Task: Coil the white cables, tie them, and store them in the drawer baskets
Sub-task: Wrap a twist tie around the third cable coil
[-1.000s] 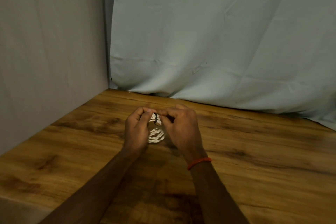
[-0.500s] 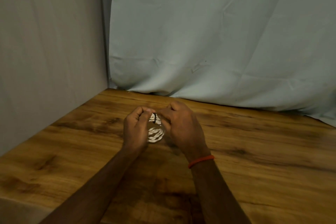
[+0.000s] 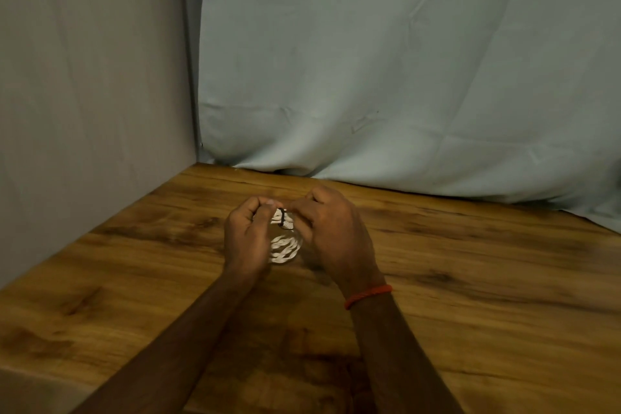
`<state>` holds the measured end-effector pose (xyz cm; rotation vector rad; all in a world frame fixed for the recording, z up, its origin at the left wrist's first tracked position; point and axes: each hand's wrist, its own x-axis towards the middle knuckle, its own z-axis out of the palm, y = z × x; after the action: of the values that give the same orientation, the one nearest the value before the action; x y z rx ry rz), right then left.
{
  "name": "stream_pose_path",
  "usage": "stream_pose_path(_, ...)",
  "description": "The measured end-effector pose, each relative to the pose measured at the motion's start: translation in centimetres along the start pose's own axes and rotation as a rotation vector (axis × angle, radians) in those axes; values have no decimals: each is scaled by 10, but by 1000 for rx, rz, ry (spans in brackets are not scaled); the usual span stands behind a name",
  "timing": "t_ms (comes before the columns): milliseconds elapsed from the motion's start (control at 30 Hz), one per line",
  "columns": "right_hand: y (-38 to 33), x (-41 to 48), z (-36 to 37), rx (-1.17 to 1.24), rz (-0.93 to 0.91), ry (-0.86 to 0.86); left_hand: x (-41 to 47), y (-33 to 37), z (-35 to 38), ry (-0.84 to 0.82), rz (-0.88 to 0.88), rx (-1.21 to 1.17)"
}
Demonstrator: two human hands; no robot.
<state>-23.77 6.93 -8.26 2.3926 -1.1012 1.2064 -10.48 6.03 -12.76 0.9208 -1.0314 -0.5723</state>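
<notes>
**While the tie goes on, one cable coil is nearly bundled; storing is all still ahead**

Seen from above the person's own arms, both hands meet over a wooden table [image 3: 470, 279]. Between them sits a small white cable coil [image 3: 285, 247], its loops already wound and held just above the tabletop. A thin dark tie [image 3: 283, 218] crosses the top of the coil. The left hand [image 3: 247, 239] is closed, thumb and fingertips pinching at the tie. The right hand [image 3: 336, 232], with a red thread bracelet [image 3: 368, 295] at its wrist, is closed on the coil's other side, pinching the same spot. So coiling looks finished for this cable and tying is under way. No drawer, basket or other cable is in view, only pale cloth [image 3: 403, 77] behind the table.
</notes>
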Motion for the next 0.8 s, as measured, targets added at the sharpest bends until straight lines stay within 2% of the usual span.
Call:
stream_pose_path(100,-3,-1,0,15,27,13,2,-2,-2,-3,-2,-9)
stream_pose_path(333,1,1,0,155,105,-84,3,-1,-3,1,-21,-2)
stream_pose_path(500,-1,3,-3,378,208,-55,1,1,-4,-36,45,68)
stream_pose_path(667,-3,3,-4,337,164,-28,0,2,-3,-38,53,59)
stream_pose_path(800,-2,3,-5,371,246,-44,1,1,-3,-64,17,-24)
